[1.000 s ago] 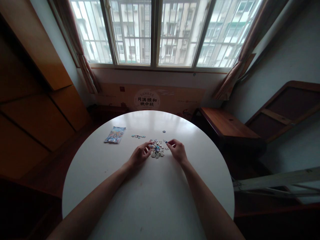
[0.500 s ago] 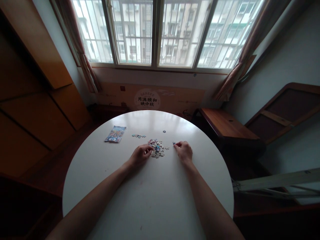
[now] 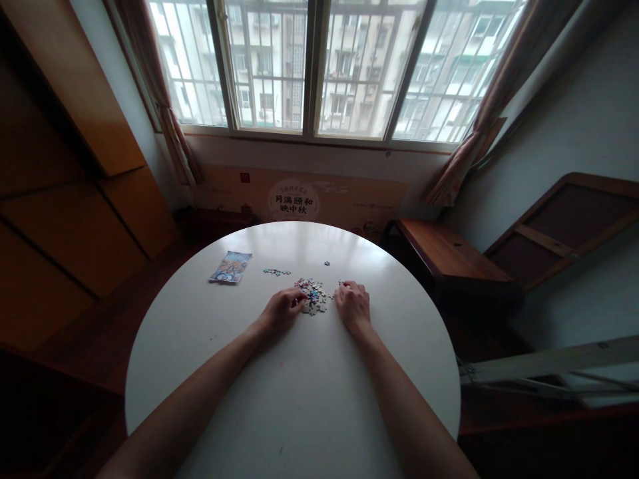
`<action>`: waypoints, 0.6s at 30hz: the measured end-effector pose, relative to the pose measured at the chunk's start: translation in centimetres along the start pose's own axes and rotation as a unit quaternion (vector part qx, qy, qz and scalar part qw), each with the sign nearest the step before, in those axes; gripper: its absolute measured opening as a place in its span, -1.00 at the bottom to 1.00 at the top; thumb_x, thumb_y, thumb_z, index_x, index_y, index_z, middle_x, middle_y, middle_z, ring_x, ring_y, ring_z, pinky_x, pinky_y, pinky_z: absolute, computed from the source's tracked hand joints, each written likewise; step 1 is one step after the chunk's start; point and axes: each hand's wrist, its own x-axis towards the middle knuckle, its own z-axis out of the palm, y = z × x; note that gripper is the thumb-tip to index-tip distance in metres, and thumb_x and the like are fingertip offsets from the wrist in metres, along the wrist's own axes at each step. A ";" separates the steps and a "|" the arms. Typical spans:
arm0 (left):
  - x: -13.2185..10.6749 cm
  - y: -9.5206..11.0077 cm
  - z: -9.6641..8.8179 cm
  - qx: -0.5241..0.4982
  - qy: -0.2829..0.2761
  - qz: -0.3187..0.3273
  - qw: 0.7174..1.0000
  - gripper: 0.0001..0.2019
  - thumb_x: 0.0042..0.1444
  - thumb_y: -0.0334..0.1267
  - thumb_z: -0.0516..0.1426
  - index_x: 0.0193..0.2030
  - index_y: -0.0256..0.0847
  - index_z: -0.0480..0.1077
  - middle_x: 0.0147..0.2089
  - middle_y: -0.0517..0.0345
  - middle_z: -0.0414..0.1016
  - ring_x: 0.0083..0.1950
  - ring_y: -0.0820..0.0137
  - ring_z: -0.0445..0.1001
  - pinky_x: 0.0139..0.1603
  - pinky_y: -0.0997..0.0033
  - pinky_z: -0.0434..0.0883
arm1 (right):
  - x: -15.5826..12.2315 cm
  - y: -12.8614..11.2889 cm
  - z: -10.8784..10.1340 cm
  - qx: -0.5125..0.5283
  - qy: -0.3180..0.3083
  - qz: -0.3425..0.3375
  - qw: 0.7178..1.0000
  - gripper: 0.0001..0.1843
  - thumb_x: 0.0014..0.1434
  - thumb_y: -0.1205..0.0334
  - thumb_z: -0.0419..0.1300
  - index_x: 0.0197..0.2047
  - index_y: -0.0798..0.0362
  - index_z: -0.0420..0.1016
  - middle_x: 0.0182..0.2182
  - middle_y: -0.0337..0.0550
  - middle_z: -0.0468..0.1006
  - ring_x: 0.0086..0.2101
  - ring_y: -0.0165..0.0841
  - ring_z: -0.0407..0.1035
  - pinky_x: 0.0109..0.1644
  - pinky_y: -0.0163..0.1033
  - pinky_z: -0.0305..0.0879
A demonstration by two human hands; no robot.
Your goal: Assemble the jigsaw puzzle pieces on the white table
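A heap of small jigsaw puzzle pieces (image 3: 314,296), some printed and others plain grey-white, lies mid-table. At its left edge rests my left hand (image 3: 283,307), fingers curled together; whatever is between the fingertips is hidden. My right hand (image 3: 353,304) is just right of the heap, palm down, with bent fingers closed. A small puzzle piece (image 3: 341,283) shows at its fingertips, mostly covered by them. Behind the heap lies one single puzzle piece (image 3: 327,263). A short row of puzzle pieces (image 3: 277,272) is at the back left of the heap.
A colourful printed packet or picture sheet (image 3: 230,267) lies at the left on the round white table (image 3: 279,392). Beyond the table are a barred window and a printed board (image 3: 339,199). A low wooden stand (image 3: 444,249) is at the right, cabinets (image 3: 74,239) at the left.
My right hand has moved left, closer to the heap, and the small piece at its fingertips has shifted left too. My left hand has stayed almost still.
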 end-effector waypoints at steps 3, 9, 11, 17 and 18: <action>0.0 0.3 -0.1 -0.002 0.001 0.001 1.000 -0.82 0.09 -0.34 0.06 -0.24 -0.21 0.49 -0.30 0.11 0.51 -0.32 0.44 0.42 -0.26 0.51 0.31 | 0.2 -0.1 0.2 -0.007 -0.032 -0.016 0.999 -0.56 0.27 0.07 -0.13 0.05 0.07 0.39 0.13 -0.06 0.30 0.06 -0.16 0.10 0.05 -0.12 0.05; 0.1 0.5 -0.2 0.000 -0.002 -0.012 1.000 -0.82 0.09 -0.32 0.07 -0.24 -0.21 0.50 -0.31 0.11 0.52 -0.34 0.44 0.40 -0.27 0.50 0.32 | 1.7 0.1 1.1 -0.016 -0.080 -0.014 0.997 -0.47 0.30 0.01 -0.29 0.22 -0.03 0.18 0.23 -0.20 0.16 0.16 -0.15 -0.04 0.14 -0.03 -0.08; 0.1 0.5 -0.2 0.003 -0.001 -0.008 1.000 -0.82 0.09 -0.32 0.07 -0.24 -0.21 0.50 -0.31 0.11 0.52 -0.36 0.45 0.40 -0.27 0.50 0.32 | 2.6 0.1 1.3 -0.019 -0.092 -0.015 0.995 -0.45 0.30 -0.02 -0.31 0.23 -0.04 0.15 0.25 -0.21 0.12 0.17 -0.14 -0.06 0.15 -0.02 -0.11; -0.1 0.6 -0.3 0.002 -0.001 0.000 1.000 -0.83 0.08 -0.34 0.08 -0.25 -0.22 0.49 -0.34 0.13 0.50 -0.39 0.46 0.38 -0.31 0.51 0.32 | 5.0 -0.3 1.6 -0.023 -0.125 -0.002 0.992 -0.37 0.27 -0.12 -0.35 0.27 -0.03 0.08 0.28 -0.19 0.05 0.20 -0.14 -0.11 0.19 0.00 -0.16; -0.1 0.7 -0.3 0.000 0.000 -0.001 1.000 -0.83 0.08 -0.34 0.08 -0.25 -0.21 0.49 -0.34 0.13 0.50 -0.39 0.46 0.38 -0.31 0.51 0.32 | 5.3 -0.3 1.6 -0.021 -0.129 -0.001 0.991 -0.35 0.26 -0.14 -0.36 0.28 -0.03 0.07 0.28 -0.18 0.05 0.20 -0.14 -0.11 0.19 0.00 -0.16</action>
